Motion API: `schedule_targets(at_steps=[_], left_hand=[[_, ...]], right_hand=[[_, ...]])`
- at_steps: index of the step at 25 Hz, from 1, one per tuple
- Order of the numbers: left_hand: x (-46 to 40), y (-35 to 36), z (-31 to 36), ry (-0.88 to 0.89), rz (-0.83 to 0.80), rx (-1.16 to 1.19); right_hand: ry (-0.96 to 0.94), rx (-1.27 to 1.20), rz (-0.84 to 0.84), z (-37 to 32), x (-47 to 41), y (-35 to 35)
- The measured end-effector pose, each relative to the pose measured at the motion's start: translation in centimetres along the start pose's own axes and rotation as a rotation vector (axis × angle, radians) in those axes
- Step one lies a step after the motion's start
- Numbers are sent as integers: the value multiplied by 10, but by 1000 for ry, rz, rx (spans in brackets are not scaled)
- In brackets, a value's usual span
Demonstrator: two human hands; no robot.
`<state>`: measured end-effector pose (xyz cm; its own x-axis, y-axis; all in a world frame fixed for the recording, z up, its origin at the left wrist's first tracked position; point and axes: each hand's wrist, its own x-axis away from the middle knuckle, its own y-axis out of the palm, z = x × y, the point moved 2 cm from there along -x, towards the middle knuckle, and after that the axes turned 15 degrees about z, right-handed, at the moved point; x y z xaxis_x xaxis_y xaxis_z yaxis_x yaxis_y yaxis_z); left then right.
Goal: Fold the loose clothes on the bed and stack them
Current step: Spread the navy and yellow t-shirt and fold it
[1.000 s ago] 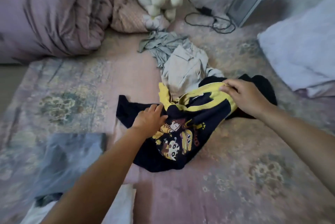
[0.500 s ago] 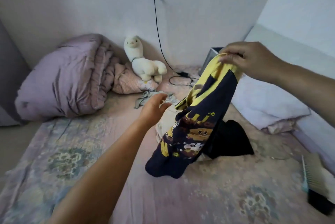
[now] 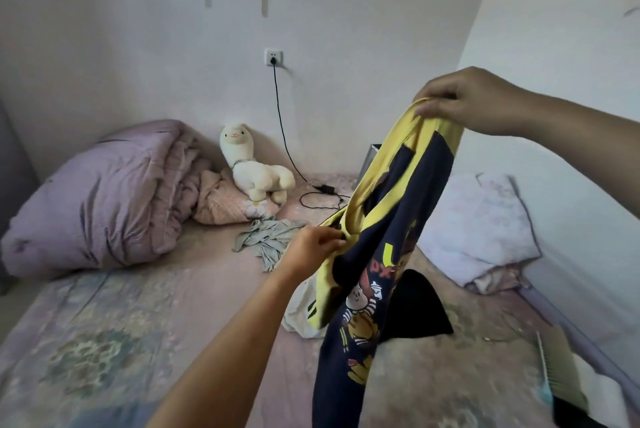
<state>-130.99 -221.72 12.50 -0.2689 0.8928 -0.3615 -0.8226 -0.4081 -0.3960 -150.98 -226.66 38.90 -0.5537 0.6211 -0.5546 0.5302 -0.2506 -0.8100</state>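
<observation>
Two hands are in view, and four garments can be counted. The right hand point(image 3: 474, 100), at about two o'clock, pinches the yellow top edge of a navy and yellow shirt point(image 3: 377, 254), which hangs down from that grip above the bed point(image 3: 138, 323) toward five o'clock. The left hand point(image 3: 313, 247), near the centre, has its fingers curled onto a yellow edge of the same shirt, just left of the hanging cloth. So the shirt is held at two points, the higher at the right hand, the lower at the left.

Three more clothes lie on the bed: a crumpled grey garment point(image 3: 265, 240) just beyond the left hand at eleven o'clock, a white garment point(image 3: 299, 309) under the hanging shirt, and a black garment point(image 3: 415, 309) behind it toward four o'clock.

The bed has a faded floral sheet in pink and green. One rolled lilac quilt point(image 3: 104, 199) sits at nine o'clock, one plush alpaca point(image 3: 252, 171) at twelve against the white wall, and one pale pillow point(image 3: 481, 226) at three o'clock. A black cable point(image 3: 282, 129) runs down from one wall socket point(image 3: 273, 56).
</observation>
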Motion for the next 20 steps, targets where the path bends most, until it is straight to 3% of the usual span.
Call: schedule_targets(at_steps=[7, 16, 20], left_hand=[[24, 22, 28, 17, 291, 86], [29, 62, 51, 9, 161, 269], [27, 50, 62, -16, 227, 301]], right_hand=[[-54, -68, 61, 7, 25, -42], [-56, -103, 92, 21, 50, -79], [2, -53, 109, 45, 69, -98]])
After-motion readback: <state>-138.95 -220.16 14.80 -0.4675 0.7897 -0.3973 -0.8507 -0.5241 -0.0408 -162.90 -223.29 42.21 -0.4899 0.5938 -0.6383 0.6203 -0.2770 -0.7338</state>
